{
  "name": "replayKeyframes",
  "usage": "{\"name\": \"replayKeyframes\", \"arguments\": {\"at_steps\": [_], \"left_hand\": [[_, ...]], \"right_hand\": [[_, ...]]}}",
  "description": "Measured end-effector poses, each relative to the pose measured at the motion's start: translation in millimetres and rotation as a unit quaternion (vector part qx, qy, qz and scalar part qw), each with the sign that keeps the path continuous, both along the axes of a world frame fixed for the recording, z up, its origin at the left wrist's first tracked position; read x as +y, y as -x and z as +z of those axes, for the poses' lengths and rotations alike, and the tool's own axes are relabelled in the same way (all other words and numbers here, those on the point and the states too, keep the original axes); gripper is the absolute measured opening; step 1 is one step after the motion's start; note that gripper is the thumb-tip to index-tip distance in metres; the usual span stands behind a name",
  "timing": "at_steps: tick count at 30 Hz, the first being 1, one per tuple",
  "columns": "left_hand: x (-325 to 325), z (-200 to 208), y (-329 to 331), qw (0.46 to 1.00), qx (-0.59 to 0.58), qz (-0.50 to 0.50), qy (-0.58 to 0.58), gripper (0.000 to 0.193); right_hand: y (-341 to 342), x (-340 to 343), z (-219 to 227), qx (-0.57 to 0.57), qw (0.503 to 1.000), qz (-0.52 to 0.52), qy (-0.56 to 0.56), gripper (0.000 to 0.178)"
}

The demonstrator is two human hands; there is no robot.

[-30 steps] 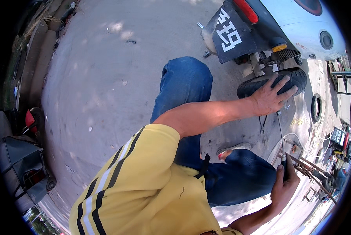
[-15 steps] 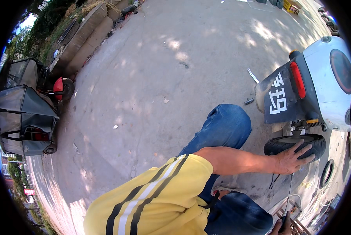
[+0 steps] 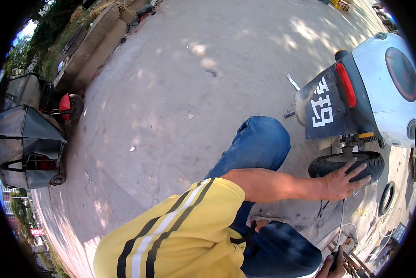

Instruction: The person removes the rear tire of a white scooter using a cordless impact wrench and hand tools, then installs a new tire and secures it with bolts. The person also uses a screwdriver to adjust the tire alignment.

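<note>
My left hand (image 3: 341,182) lies with spread fingers over the side of the black rear tyre (image 3: 376,163) of a white scooter (image 3: 382,88). In the lower right, my right hand (image 3: 338,266) is closed round the dark handle of what looks like a long-shafted screwdriver (image 3: 341,222). Its thin metal shaft runs up toward the tyre, just below my left hand; the tip is hidden there. A dark mudguard (image 3: 340,111) with white lettering hangs behind the wheel.
Beside the mudguard lie a small dark metal piece (image 3: 289,113) and a flat silver tool (image 3: 293,82). A thin black tyre (image 3: 387,198) is on the ground at right, near a wooden frame (image 3: 326,243). A covered three-wheeler (image 3: 27,143) stands far left.
The whole view has shifted slightly, so the scene sits a little further left and higher. My left hand stays on the tyre; my right hand still holds the screwdriver.
</note>
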State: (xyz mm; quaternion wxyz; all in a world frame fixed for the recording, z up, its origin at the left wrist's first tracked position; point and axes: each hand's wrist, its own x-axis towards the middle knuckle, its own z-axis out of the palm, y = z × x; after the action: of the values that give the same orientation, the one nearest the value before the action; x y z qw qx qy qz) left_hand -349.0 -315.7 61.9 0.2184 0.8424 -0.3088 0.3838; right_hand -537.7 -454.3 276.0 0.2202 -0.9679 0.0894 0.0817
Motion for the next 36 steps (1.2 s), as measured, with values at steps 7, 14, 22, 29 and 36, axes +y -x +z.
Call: {"name": "replayKeyframes", "arguments": {"at_steps": [7,14,22,29,36], "left_hand": [[3.8,3.9,2.6,1.0,-0.003,0.01,-0.007,0.024],[0.6,-0.1,1.1,1.0,-0.016,0.015,0.001,0.022],[1.4,1.8,1.2,1.0,-0.005,0.003,0.004,0.022],[1.7,0.7,-0.6,1.0,-0.001,0.003,0.016,0.027],[4.0,2.5,0.3,1.0,0.007,0.002,0.011,0.021]], "right_hand": [[1.0,5.9,-2.1,0.0,1.0,-0.006,0.005,0.041],[4.2,-1.1,-6.1,-0.017,1.0,0.009,0.002,0.04],[5.0,-6.0,-9.6,-0.032,0.999,0.037,0.012,0.039],[-1.9,6.6,1.0,-0.006,0.999,0.019,0.05,0.04],[4.2,-1.8,-16.5,-0.062,0.997,0.038,0.002,0.044]]}}
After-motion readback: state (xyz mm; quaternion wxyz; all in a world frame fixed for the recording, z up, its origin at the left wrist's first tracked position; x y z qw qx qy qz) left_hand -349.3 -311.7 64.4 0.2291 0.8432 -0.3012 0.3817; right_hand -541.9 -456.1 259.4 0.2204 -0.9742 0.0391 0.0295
